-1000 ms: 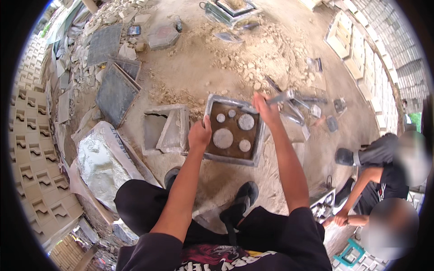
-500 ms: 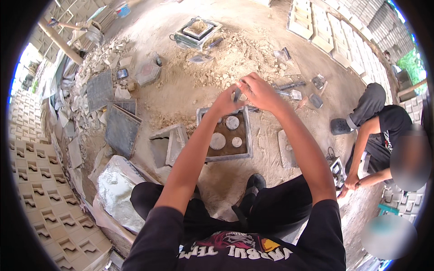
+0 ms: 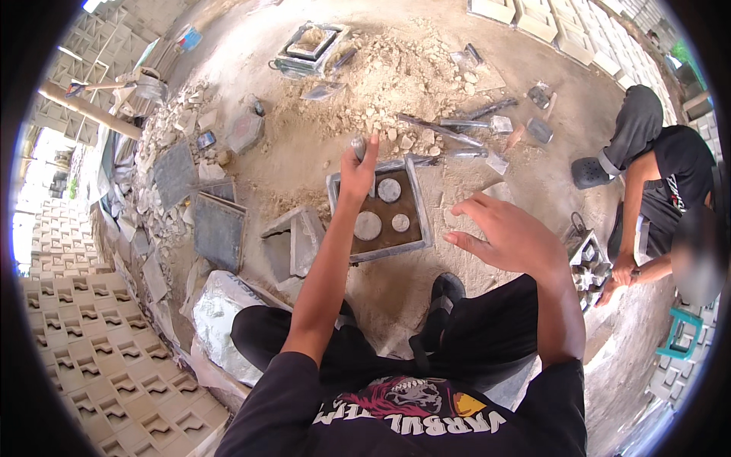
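My left hand (image 3: 358, 171) is raised at the far left corner of a square metal mold frame (image 3: 421, 199), fingers closed round a small grey rounded piece (image 3: 359, 146). What exactly this piece is cannot be made out; its rounded end sticks out by the thumb. Inside the frame lies brown material with pale discs, among them a large disc (image 3: 368, 226), a medium disc (image 3: 389, 190) and a small disc (image 3: 400, 222). To the right of the frame, my right hand (image 3: 506, 232) hovers with thumb and fingers apart, holding nothing.
Beyond the frame lie metal bars (image 3: 442, 131), a hammer-like tool (image 3: 476, 124) and a heap of pale crumbly material (image 3: 396, 72) with a trowel (image 3: 324, 91) beside it. Broken slabs (image 3: 293, 240) stand left. A co-worker (image 3: 662, 183) sits at right near a metal mold (image 3: 588, 266).
My hands were together above the frame's far edge. They have come apart: the right has drawn back toward me and right, the left moved slightly left with the grey piece. The view has shifted slightly.
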{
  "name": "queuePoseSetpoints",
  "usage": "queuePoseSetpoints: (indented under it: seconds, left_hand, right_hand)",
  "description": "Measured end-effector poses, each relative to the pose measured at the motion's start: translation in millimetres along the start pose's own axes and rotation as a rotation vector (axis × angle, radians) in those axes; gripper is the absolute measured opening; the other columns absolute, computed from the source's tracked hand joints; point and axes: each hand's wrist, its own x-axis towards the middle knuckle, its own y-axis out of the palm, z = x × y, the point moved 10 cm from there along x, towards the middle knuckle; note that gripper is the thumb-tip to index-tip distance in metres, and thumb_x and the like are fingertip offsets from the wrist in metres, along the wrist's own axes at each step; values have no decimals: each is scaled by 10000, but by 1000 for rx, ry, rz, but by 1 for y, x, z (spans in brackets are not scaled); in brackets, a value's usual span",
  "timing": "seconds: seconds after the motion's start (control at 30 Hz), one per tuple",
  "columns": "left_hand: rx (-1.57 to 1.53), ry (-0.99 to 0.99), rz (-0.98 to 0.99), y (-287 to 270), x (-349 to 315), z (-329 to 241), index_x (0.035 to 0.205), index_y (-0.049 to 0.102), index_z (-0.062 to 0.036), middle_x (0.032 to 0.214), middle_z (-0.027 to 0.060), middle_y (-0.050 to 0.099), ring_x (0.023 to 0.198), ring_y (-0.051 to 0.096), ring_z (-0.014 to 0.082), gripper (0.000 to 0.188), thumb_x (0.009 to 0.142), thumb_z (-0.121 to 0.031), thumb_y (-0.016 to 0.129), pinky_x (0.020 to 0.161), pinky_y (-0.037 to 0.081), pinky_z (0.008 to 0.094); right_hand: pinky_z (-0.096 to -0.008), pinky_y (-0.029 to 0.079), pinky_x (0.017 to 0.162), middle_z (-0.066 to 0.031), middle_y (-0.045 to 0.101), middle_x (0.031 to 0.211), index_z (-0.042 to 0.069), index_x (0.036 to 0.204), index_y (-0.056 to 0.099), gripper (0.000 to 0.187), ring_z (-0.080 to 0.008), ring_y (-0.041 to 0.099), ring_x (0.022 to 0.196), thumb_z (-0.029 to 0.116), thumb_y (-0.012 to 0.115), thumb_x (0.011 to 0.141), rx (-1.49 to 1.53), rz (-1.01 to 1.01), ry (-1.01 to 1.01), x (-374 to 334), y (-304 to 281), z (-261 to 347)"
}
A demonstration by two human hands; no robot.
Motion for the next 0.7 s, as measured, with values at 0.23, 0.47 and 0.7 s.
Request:
queuePoseSetpoints:
  seconds: [0.23, 0.47, 0.7]
  left_hand:
    - [-65, -50, -33, -9, -2, 18, 555, 462, -109, 487, -58, 406, 427, 336, 44, 455, 956, -287, 579, 398, 247, 256]
    - [-321, -107, -315, -44, -14, 42, 535, 405, -124, 472, -20, 401, 410, 349, 86, 462, 940, -238, 595, 426, 287, 270]
    - [-390, -60, -413, -57, -46, 53, 604, 368, -137, 516, -49, 377, 440, 311, 46, 415, 951, -213, 581, 413, 220, 255]
  right_hand:
    - [-412, 465, 850, -180, 598, 1062, 0, 1110, 570, 467, -364, 588, 982, 428, 543, 926, 63, -2, -88, -6, -12, 17]
    - [-442, 479, 771, -207, 599, 980, -16, 1085, 559, 471, -392, 602, 896, 427, 540, 925, 83, -25, -165, -4, -8, 11]
    - [-416, 482, 804, -202, 614, 1026, -8, 1087, 569, 475, -366, 610, 943, 438, 546, 925, 119, -22, -170, 0, -9, 10]
